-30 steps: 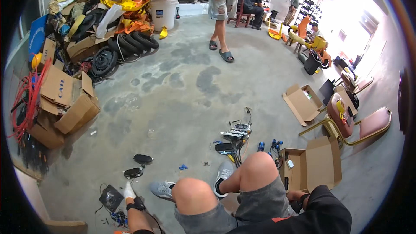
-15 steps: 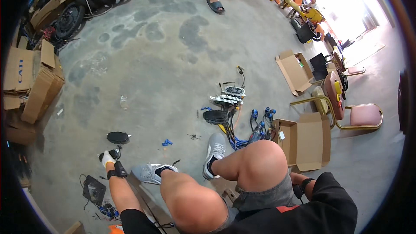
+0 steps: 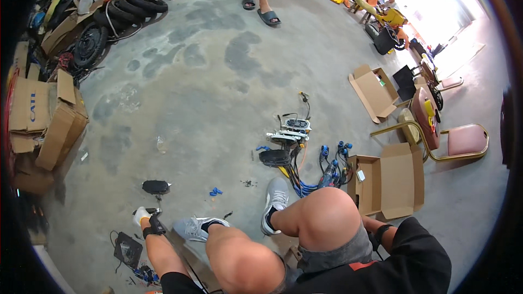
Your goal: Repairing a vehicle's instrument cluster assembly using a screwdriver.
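My left hand [image 3: 142, 216], in a white glove with a black strap at the wrist, is low over the floor at the left. Its fingers look curled on a small dark thing too small to name. Just beyond it lies a black oval part [image 3: 156, 187] with a short lead running toward the hand. Below the hand is a flat black panel [image 3: 128, 250] with cables. My right hand [image 3: 371, 224] shows only at the back, behind my right knee; its fingers are hidden. A black band circles that wrist.
Blue connectors [image 3: 216, 191] and dark screws [image 3: 249, 183] lie ahead of my shoes. Beyond my right shoe are a black pouch-like part [image 3: 274, 157], metal-framed units [image 3: 297, 125] and blue cables [image 3: 303, 188]. Open cardboard boxes [image 3: 403, 179] and chairs [image 3: 467, 140] stand right. Another person's sandalled feet [image 3: 268, 17] are ahead.
The whole view has shifted, so floor things sit slightly lower and further right. My left hand stays beside the black oval part, with its wrist turned a little. My right hand remains behind the knee.
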Motion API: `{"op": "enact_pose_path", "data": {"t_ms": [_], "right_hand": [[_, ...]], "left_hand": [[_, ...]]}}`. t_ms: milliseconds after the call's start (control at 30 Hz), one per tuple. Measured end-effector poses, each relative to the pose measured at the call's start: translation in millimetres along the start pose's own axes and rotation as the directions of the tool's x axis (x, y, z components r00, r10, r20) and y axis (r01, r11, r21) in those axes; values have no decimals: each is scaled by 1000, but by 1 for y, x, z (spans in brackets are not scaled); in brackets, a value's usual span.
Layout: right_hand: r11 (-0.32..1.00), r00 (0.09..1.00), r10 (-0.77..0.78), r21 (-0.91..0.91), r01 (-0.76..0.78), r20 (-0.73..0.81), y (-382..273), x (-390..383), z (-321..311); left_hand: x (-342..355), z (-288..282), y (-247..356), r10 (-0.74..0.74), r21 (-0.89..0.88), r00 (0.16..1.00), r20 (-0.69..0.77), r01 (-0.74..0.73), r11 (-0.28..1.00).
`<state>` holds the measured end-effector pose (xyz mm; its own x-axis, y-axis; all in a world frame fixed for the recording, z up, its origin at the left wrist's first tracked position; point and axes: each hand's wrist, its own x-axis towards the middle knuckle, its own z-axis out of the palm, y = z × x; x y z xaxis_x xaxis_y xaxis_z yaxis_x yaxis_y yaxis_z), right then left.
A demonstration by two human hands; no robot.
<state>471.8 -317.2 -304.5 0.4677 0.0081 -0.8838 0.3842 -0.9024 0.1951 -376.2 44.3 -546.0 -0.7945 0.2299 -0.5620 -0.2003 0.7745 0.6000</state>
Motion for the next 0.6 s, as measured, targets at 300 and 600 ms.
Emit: {"op": "enact_pose_path", "data": {"t_ms": [300, 600], "right_hand": [[974, 995, -98, -207, 90, -25, 44, 28, -13], [984, 986, -150, -110, 142, -69, 35, 21, -38]], "left_hand": [[-84, -39, -30, -22, -528, 959, 282, 175, 831], [-213, -155, -61, 287, -972, 950, 122, 57, 227]]}}
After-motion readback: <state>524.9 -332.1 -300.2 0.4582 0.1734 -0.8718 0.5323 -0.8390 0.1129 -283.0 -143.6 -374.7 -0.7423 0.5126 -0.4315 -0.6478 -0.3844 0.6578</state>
